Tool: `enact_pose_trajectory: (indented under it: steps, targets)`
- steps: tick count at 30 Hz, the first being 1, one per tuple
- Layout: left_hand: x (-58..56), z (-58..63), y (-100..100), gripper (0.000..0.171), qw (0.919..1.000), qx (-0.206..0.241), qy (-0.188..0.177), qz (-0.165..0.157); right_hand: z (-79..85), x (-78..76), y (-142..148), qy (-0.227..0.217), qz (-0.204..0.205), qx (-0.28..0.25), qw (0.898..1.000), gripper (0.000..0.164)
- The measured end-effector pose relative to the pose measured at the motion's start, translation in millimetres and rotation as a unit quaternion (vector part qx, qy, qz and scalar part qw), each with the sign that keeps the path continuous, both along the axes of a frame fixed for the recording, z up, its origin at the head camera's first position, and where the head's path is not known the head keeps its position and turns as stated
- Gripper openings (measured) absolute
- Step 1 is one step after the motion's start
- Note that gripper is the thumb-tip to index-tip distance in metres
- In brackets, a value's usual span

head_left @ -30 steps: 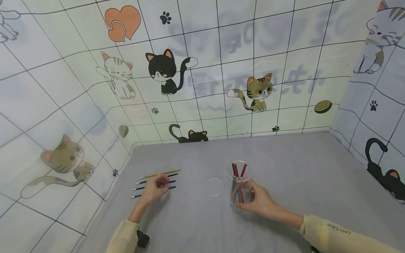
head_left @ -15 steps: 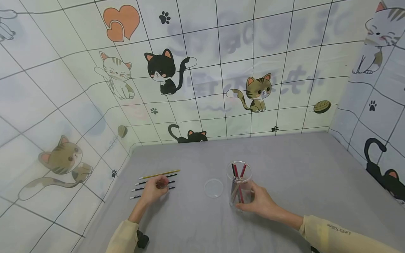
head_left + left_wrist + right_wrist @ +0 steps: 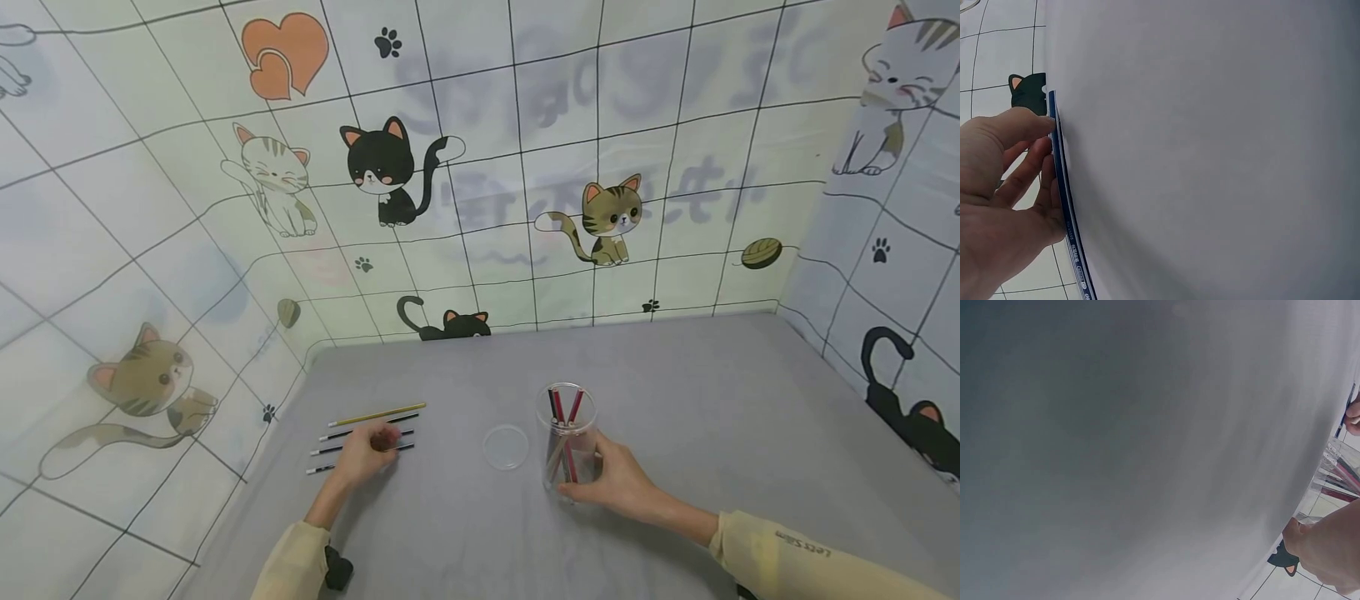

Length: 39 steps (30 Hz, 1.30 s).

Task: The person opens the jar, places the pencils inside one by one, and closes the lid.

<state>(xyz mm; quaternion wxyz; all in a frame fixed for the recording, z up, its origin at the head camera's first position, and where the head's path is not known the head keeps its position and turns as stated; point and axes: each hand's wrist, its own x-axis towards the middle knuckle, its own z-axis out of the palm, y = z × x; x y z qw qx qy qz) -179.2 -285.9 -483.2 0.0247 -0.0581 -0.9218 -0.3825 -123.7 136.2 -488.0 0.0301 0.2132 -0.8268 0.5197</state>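
Note:
In the head view my left hand (image 3: 363, 454) reaches over a row of pencils at the left. Its thumb and fingertips meet at a dark blue pencil (image 3: 1062, 178), which they pinch in the left wrist view. Beside it lie dark pencils with white ends, such as the nearest pencil (image 3: 320, 470), and a yellow pencil (image 3: 377, 414) at the back. My right hand (image 3: 618, 477) grips the side of an upright clear plastic jar (image 3: 551, 479). Red and black pencils (image 3: 570, 462) lean inside this lidless jar. The left hand hides parts of several pencils.
A clear round lid (image 3: 506, 447) lies flat between the pencil row and the jar. Grey cloth (image 3: 465, 533) covers the table. Cat-patterned sheets (image 3: 495, 275) hang along the back and both sides.

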Motion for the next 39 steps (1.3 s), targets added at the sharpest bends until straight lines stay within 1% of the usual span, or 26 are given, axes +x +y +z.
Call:
enact_pose_trajectory:
  steps: [8, 17, 21, 27, 31, 36, 39]
  targets:
    - [2.2, 0.1, -1.5, 0.024, 0.9999, -0.011, 0.006, -0.007, -1.4, -1.0, -1.3, 0.012, 0.001, -0.002, 1.000, 0.070]
    - [3.3, -1.7, -1.6, 0.022, 0.9999, -0.012, 0.001, -0.007, -3.8, -2.2, -1.1, 0.008, -0.001, 0.005, 1.000, 0.074]
    - [3.5, -1.3, -0.7, 0.022, 0.9993, -0.032, 0.000, -0.017, -4.1, -2.1, -1.3, 0.008, 0.001, 0.005, 1.000, 0.075]
    - [2.5, 2.0, -0.4, 0.022, 0.9962, -0.072, 0.003, -0.048, -5.1, -2.2, -1.2, 0.011, 0.003, 0.002, 1.000, 0.075]
    - [0.5, 10.3, -0.3, 0.020, 0.9938, -0.079, 0.009, -0.077, -4.9, -2.3, -1.2, 0.012, 0.001, 0.004, 1.000, 0.074]
    - [-1.1, 30.2, 7.0, 0.019, 0.9924, -0.064, 0.020, -0.103, -4.2, -2.5, -1.1, 0.009, -0.001, 0.001, 1.000, 0.073]
    - [0.9, 43.7, 16.0, 0.019, 0.9897, -0.054, 0.038, -0.127, -3.3, -2.5, -0.9, 0.007, -0.004, 0.002, 1.000, 0.073]
